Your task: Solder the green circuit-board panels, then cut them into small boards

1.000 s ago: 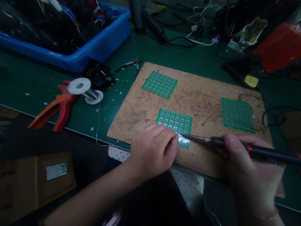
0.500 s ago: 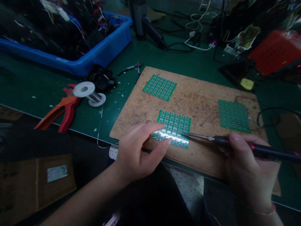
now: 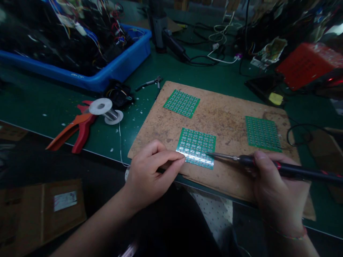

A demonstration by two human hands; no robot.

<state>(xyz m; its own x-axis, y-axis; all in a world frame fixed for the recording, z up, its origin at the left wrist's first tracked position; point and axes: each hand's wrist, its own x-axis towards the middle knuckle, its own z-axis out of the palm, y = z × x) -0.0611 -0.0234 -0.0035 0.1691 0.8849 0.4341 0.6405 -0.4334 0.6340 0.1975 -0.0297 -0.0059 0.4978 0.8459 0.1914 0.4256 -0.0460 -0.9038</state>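
The far end of the soldering iron (image 3: pixel 291 170) ran out of view at four o'clock. The bin (image 3: pixel 128 60), at eleven o'clock of the near circuit board (image 3: pixel 197 142), was cut off by the left edge, its contents a dark tangle of wires. A thin wire (image 3: pixel 120 141) came down from the spool (image 3: pixel 100 106), at ten o'clock of that board, and was lost to sight near the left hand (image 3: pixel 150 169). Glare washed out the near board's lower rows.

The left hand had its thumb and forefinger pinched together at the board's eight o'clock edge; whether anything thin lay between them could not be told, and the other fingers were curled, partly hidden. The right hand (image 3: pixel 281 194) gripped the iron by its handle, fingers mostly hidden underneath. The tip pointed toward nine o'clock, over the board's right half; contact was too small to make out.

The board lay on a brown panel (image 3: pixel 217 110) on the bench (image 3: pixel 198 75), with a second board (image 3: pixel 182 103) at eleven o'clock and a third (image 3: pixel 263 132) at three.
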